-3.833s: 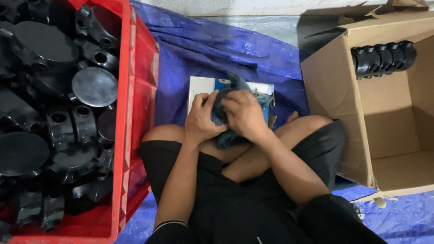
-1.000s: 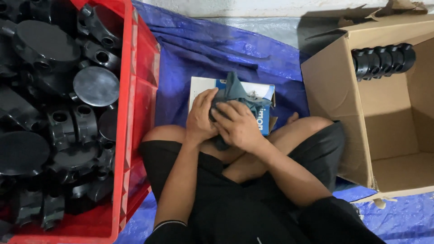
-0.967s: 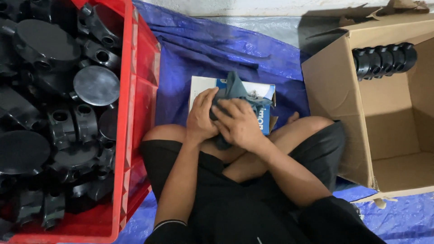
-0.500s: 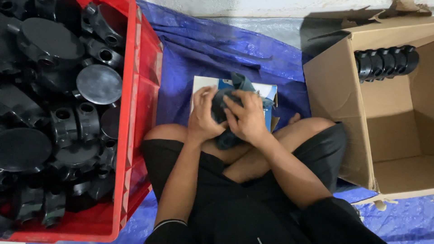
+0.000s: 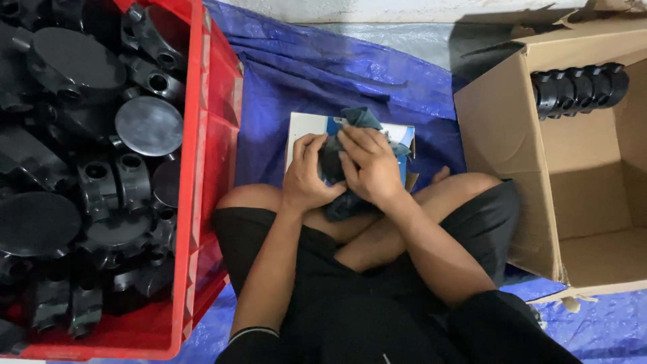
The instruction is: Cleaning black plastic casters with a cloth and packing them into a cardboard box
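Note:
I sit cross-legged on a blue tarp (image 5: 323, 74). My left hand (image 5: 306, 175) and my right hand (image 5: 369, 164) are pressed together over my lap, both closed around a dark blue-grey cloth (image 5: 338, 201). The cloth wraps a black part that is almost wholly hidden between my fingers. A corner of the cloth sticks up above my fingers. Under my hands lies a small white and blue box (image 5: 303, 128) on the tarp.
A red plastic crate (image 5: 209, 135) on my left is filled with several black plastic round fittings (image 5: 148, 125). An open cardboard box (image 5: 512, 155) stands on my right, with a row of black parts (image 5: 579, 86) lined up at its far end.
My hands have shifted around the cloth, the right hand sliding over the top while the left keeps its grip. The cloth corner sits a little differently. Nothing else has moved.

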